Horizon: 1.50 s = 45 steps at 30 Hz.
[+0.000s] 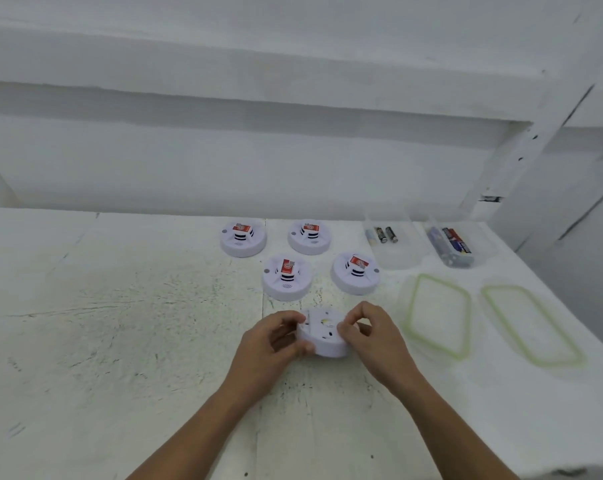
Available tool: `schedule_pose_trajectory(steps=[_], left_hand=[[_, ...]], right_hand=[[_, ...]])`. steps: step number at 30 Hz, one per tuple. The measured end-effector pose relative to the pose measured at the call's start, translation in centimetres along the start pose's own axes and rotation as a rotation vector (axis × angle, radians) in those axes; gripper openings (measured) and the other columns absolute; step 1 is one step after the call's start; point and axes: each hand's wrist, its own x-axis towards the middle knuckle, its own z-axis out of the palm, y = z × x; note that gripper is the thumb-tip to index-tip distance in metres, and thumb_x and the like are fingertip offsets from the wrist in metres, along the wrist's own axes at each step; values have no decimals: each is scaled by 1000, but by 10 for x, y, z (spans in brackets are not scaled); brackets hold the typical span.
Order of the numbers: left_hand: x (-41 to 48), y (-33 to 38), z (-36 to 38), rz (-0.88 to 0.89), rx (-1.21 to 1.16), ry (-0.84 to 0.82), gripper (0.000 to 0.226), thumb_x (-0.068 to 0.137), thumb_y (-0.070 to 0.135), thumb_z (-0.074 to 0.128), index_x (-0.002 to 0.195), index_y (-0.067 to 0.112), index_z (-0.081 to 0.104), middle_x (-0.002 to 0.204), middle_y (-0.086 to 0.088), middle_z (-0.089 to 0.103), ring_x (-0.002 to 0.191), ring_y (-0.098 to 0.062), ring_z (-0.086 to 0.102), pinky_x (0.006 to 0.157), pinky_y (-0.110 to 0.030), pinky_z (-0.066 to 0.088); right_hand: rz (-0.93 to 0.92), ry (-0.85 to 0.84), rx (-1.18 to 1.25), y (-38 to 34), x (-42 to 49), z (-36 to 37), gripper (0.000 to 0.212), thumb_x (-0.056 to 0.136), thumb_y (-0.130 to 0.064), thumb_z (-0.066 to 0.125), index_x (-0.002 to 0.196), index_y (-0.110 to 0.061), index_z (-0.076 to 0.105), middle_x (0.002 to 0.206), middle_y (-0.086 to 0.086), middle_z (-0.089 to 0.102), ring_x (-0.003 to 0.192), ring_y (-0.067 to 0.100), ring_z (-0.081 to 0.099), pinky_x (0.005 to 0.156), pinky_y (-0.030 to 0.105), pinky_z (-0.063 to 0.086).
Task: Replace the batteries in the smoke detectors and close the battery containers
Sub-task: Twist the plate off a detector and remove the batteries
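Left hand (276, 341) and right hand (369, 336) both grasp upturned detector (322, 337) near surface (120, 323) centre; four detectors (286, 277) beyond.

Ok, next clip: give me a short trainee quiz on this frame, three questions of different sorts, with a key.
1. How many detectors stand on the table, untouched?
2. True or false: the lids are on the containers.
3. What grips the upturned detector? A: left hand only. B: right hand only. C: both hands.
Key: 1. Four. 2. False; both lids lie on the table, nearer than the containers. 3. C; the left hand and right hand each hold a side.
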Motion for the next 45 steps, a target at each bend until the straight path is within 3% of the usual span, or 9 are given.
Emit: schedule_pose_trajectory(steps=[4, 8, 11, 13, 18, 23, 29, 35, 45], left_hand=[[2, 3, -2, 2, 104, -23, 39, 68, 10, 85, 99, 31, 70, 103, 17, 71, 102, 1, 64, 93, -19, 49], [3, 3, -7, 45, 348, -95, 49, 66, 25, 87, 105, 44, 64, 112, 33, 63, 110, 11, 55, 98, -22, 45], [5, 2, -9, 40, 497, -176, 62, 61, 51, 82, 114, 56, 51, 121, 36, 54, 124, -6, 45, 107, -33, 38], [5, 6, -6, 16, 553, -227, 73, 54, 60, 80, 116, 59, 41, 120, 39, 47, 123, -8, 34, 112, -31, 22], [1, 13, 9, 98, 613, -307, 97, 45, 68, 77, 126, 50, 26, 119, 41, 39, 109, 35, 22, 108, -25, -2], [5, 10, 16, 117, 617, -323, 106, 43, 69, 80, 128, 46, 22, 124, 36, 39, 112, 31, 25, 111, -31, -3], [10, 11, 16, 108, 681, -334, 112, 37, 82, 66, 132, 52, 16, 124, 41, 34, 108, 34, 21, 113, -36, -3], [13, 9, 19, 133, 662, -260, 110, 36, 80, 64, 135, 42, 32, 108, 43, 41, 101, 36, 29, 110, -33, 6], [21, 1, 18, 167, 580, -279, 98, 39, 69, 78, 123, 52, 32, 117, 37, 47, 113, 14, 42, 112, -33, 15]], right_hand=[[-79, 3, -31, 3, -5, -6, 7, 83, -19, 65, 79, -25, 62, 98, -8, 56, 97, 6, 57, 83, 23, 45], [-200, -44, -174, 8, -8, -12, 13, 83, -18, 65, 86, -31, 67, 103, -14, 48, 98, -3, 50, 76, 16, 43], [-264, -125, -275, 9, -10, -17, 18, 83, -21, 66, 90, -38, 68, 109, -16, 42, 101, -1, 49, 74, 21, 50], [-300, -163, -326, 8, -11, -20, 18, 84, -25, 66, 94, -40, 68, 112, -17, 41, 101, -3, 49, 76, 18, 48], [-450, -244, -482, 5, -10, -27, 16, 85, -30, 65, 101, -29, 69, 124, -18, 43, 116, -1, 42, 95, 17, 34], [-630, -292, -671, 1, -5, -27, 25, 86, -34, 54, 100, -18, 67, 131, -2, 56, 125, 13, 45, 103, 28, 33], [-580, -423, -738, 1, -10, -22, 29, 100, -16, 40, 127, -12, 48, 154, -4, 24, 143, 9, 17, 97, 15, 29], [-496, -408, -653, 1, -11, -19, 33, 99, -15, 40, 132, -15, 42, 155, -9, 22, 141, 5, 22, 101, 17, 33], [-558, -458, -663, 4, -4, -24, 25, 98, -11, 42, 122, -13, 48, 153, -3, 25, 135, 12, 35, 92, 29, 44]])
